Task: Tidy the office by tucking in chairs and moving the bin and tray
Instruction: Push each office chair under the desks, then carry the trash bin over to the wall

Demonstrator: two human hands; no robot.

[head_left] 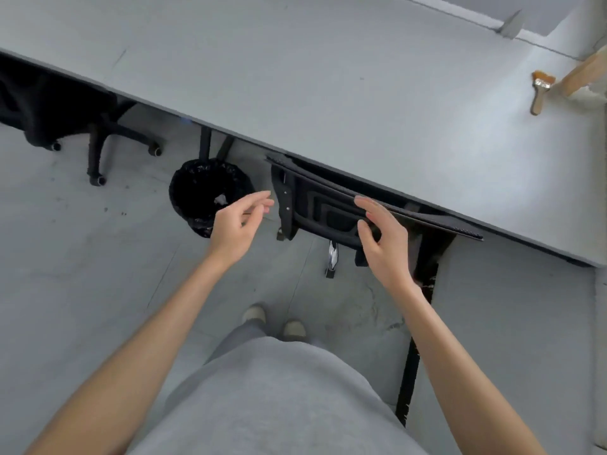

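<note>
A black office chair [322, 205] stands pushed under the grey desk [328, 77], only its backrest showing at the desk's front edge. My right hand [382, 239] hovers in front of the backrest's top rim, fingers relaxed, holding nothing. My left hand [239, 221] hangs in the air left of the chair, fingers loosely bent and empty. A round black bin [203, 192] lined with a black bag stands on the floor just left of the chair, partly under the desk edge. A second black chair [56, 106] sits under the desk at far left.
A paintbrush [540, 90] lies on the desk at far right beside a wooden piece [581, 73]. A black desk leg [409, 372] runs down the floor on my right. My feet [274, 321] stand on the grey floor behind the chair.
</note>
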